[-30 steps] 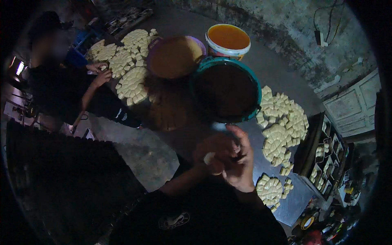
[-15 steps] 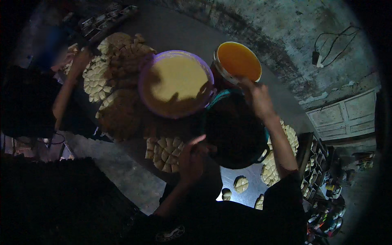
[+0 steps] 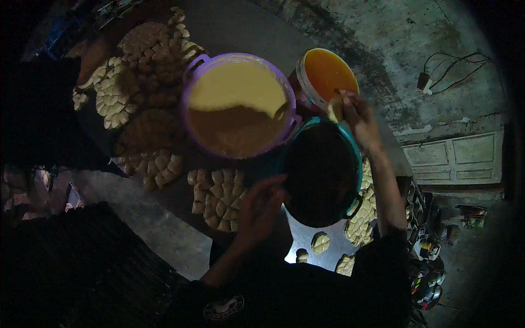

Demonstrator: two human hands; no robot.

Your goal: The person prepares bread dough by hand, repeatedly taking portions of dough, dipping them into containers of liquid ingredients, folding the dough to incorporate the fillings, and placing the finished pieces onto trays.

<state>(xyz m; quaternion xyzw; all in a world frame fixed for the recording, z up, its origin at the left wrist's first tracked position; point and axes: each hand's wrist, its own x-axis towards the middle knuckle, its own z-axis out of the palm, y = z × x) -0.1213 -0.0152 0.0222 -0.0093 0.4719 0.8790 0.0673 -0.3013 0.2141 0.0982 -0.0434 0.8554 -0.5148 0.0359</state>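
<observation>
My right hand (image 3: 358, 117) is over the near rim of a bucket of orange liquid (image 3: 330, 74). Its fingers are closed on what looks like a pale dough piece (image 3: 334, 109). Below that hand stands a teal basin (image 3: 356, 147), its inside too dark to make out. My left hand (image 3: 265, 205) hovers by the basin's left side, fingers partly stretched and in shadow, with nothing visible in them. A purple basin (image 3: 191, 117) of pale yellow batter stands to the left of the bucket, half shaded.
Scored dough clusters (image 3: 221, 199) lie left of my left hand, more (image 3: 117, 90) further left. Others (image 3: 363, 216) lie right of the teal basin, and small rounds (image 3: 321, 242) near me. Another person's dark-clothed arm (image 3: 93, 60) reaches in at left. A cable (image 3: 454, 74) hangs on the wall.
My right hand has moved from the teal basin's rim up and right to the bucket, and a pale piece now shows at its fingers. The co-worker's arm has shifted.
</observation>
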